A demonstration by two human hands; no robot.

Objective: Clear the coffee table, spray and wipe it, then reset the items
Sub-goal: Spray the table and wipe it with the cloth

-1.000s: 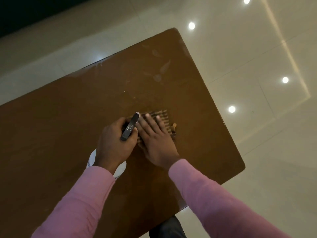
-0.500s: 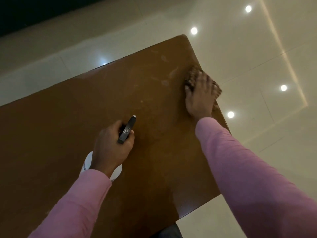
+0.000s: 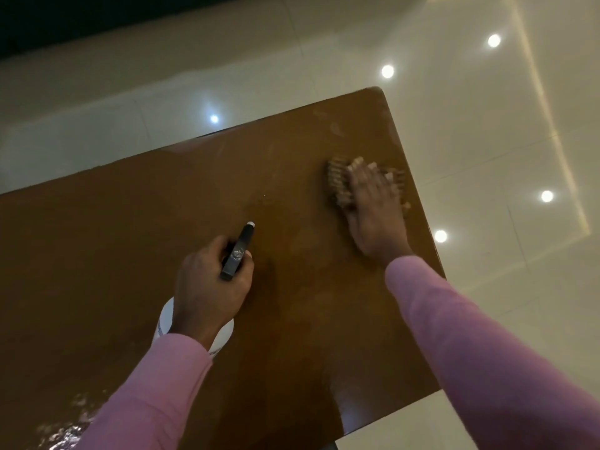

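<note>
A brown wooden coffee table (image 3: 130,254) fills most of the head view. My left hand (image 3: 211,284) grips the dark trigger head of a white spray bottle (image 3: 224,336), which stands upright over the table's middle; its nozzle points away from me. My right hand (image 3: 373,209) lies flat on a checked brown cloth (image 3: 336,180) near the table's right edge, toward the far corner. Fingers are spread over the cloth. Faint smears show on the tabletop beyond the cloth.
Glossy pale floor tiles (image 3: 487,125) surround the table and reflect ceiling lights. A wet shiny patch (image 3: 65,427) glints on the tabletop at the near left. A dark shape (image 3: 97,14) runs along the top left.
My right hand has slid the cloth from the table's middle, next to the bottle, out to the far right edge. My left hand has kept the spray bottle in place.
</note>
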